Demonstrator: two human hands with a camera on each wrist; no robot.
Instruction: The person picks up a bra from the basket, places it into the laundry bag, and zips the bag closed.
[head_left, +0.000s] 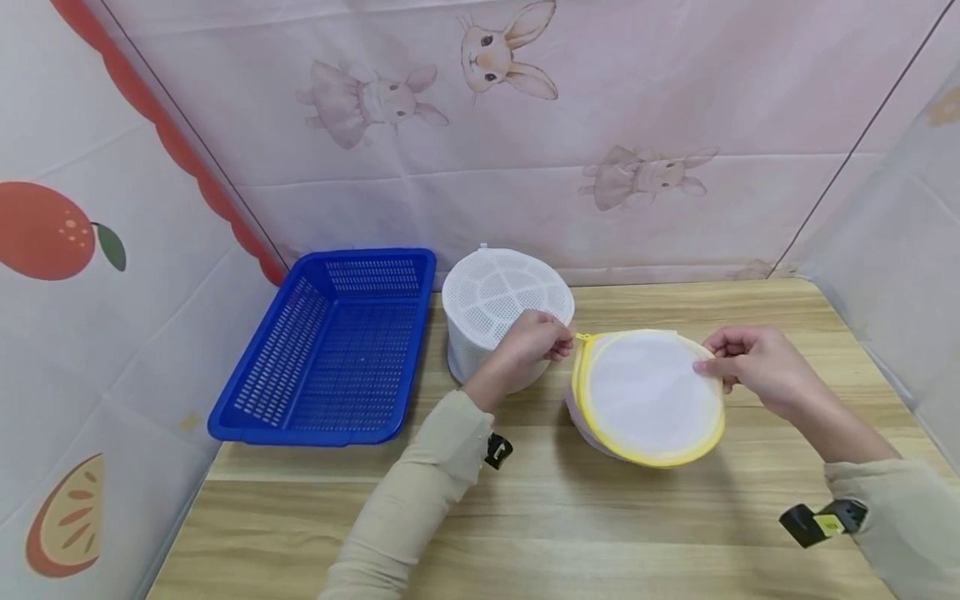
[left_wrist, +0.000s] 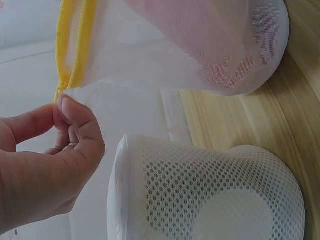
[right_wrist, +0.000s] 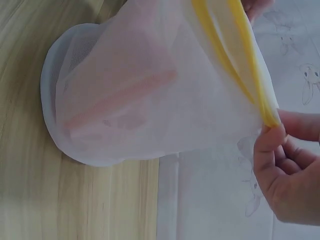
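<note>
A white mesh laundry bag [head_left: 651,398] with a yellow zipper round its top stands on the wooden table. Something pinkish shows through its mesh side [right_wrist: 120,105]. My left hand [head_left: 534,340] pinches the yellow zipper pull [left_wrist: 61,86] at the bag's left edge between thumb and forefinger. At the opposite edge, my right hand [head_left: 753,367] pinches the rim by the yellow band [right_wrist: 270,117]. Left of the bag, just behind my left wrist, stands a second, all-white mesh laundry bag [head_left: 502,292] with its round lid on top.
A blue plastic basket [head_left: 315,437] with slotted walls lies at the table's left. Behind the table [head_left: 570,533] hangs a pink cloth [head_left: 510,167] printed with rabbits. Further printed cloth [head_left: 150,333] covers the left side.
</note>
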